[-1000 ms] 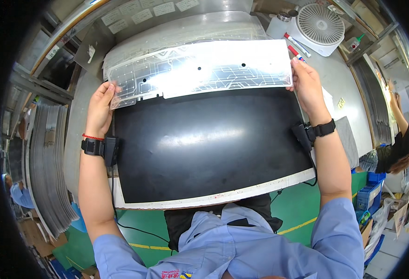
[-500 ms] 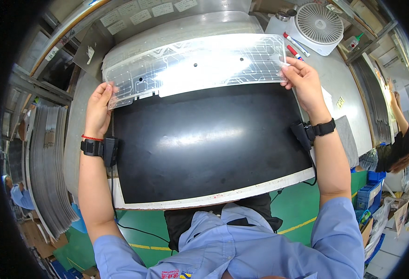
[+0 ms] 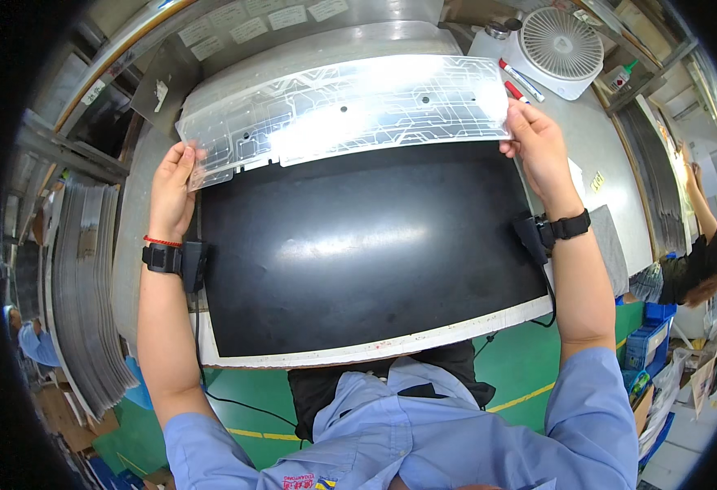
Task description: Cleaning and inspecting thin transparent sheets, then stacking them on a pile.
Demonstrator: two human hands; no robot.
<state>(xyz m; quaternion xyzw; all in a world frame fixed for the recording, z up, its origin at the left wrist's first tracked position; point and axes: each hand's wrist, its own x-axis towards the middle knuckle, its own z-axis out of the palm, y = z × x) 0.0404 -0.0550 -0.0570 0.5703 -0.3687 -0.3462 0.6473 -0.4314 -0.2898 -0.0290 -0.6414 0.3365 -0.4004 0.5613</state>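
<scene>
A long, clear plastic film printed with silvery circuit lines [image 3: 399, 122] is stretched between my two hands above the far edge of a black mat [image 3: 366, 253]. It has a few small dark holes and notches along its near edge. My left hand [image 3: 177, 175] pinches its left end between thumb and fingers. At the opposite end, my right hand [image 3: 538, 151] grips the near right corner the same way. Bright glare washes out part of the film. Both wrists wear black straps with small black devices.
Beyond the right end stand a white fan [image 3: 560, 45] and several red and blue markers [image 3: 521, 80]. A grey cloth [image 3: 607, 245] lies on the right of the bench. Stacked sheets [image 3: 89, 286] rise at the left. Another person [image 3: 693, 261] works far right.
The film's right end has shifted slightly right with my right hand, and the film has tilted, so the glare across it has moved. My left hand stays nearly in place.
</scene>
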